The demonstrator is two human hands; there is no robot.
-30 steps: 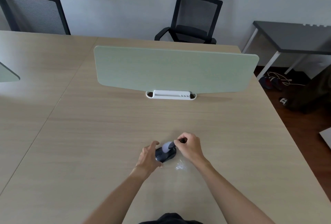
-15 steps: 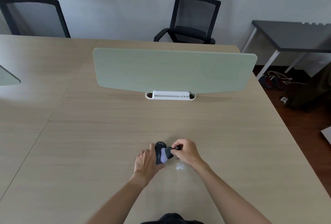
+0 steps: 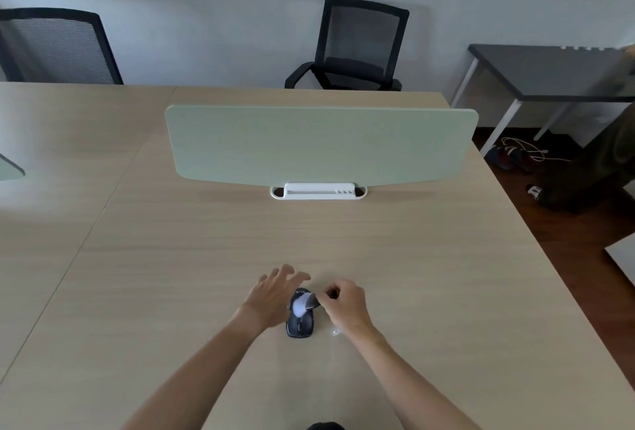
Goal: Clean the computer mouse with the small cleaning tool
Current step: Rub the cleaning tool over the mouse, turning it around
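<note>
A dark computer mouse (image 3: 301, 324) lies flat on the wooden desk (image 3: 206, 275), lengthwise toward me. My right hand (image 3: 345, 304) pinches a small cleaning tool (image 3: 301, 304) whose pale rounded tip rests on the mouse's far half. My left hand (image 3: 275, 295) sits against the mouse's left side with fingers spread and lifted, not gripping it. A small clear wrapper (image 3: 336, 331) lies on the desk just right of the mouse, near my right wrist.
A pale green divider panel (image 3: 319, 144) on a white base (image 3: 318, 191) stands across the desk's middle. Two black mesh chairs (image 3: 357, 48) are behind the desk. A dark side table (image 3: 549, 68), cables and shoes are at the right, past the desk edge.
The mouse was tipped up on its side in my left hand and now lies flat. My left fingers have let go and spread. The tool's tip stays on the mouse.
</note>
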